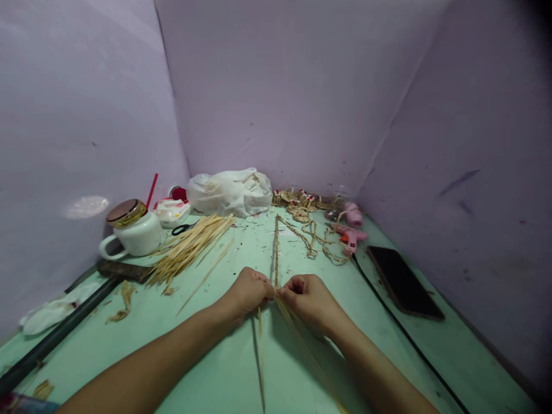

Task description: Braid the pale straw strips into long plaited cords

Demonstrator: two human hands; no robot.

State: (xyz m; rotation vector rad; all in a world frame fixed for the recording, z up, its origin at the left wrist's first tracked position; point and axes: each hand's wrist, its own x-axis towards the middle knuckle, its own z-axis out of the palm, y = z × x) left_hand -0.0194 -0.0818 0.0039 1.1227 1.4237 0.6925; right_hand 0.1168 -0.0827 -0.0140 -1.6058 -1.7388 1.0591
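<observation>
The left hand (255, 289) pinches the near end of the braid (276, 253) between thumb and fingertips; the right hand (308, 297), just beside it, pinches the same end. Loose strands (304, 340) trail from the hands toward the person over the green worktop (207, 351), while the braid runs straight away from them.

Beyond the left hand, to its left, stands a white mug (138, 234) with a jar (126, 214) by its rim; what the mug holds cannot be seen. Nearer that hand lies a bundle of straw (192, 247). Straight beyond both hands sits a whitish plastic bag (233, 192), its contents too blurred to name. Beyond the right hand, to its right, are a pink glue gun (351, 237) and a phone (404, 282).
</observation>
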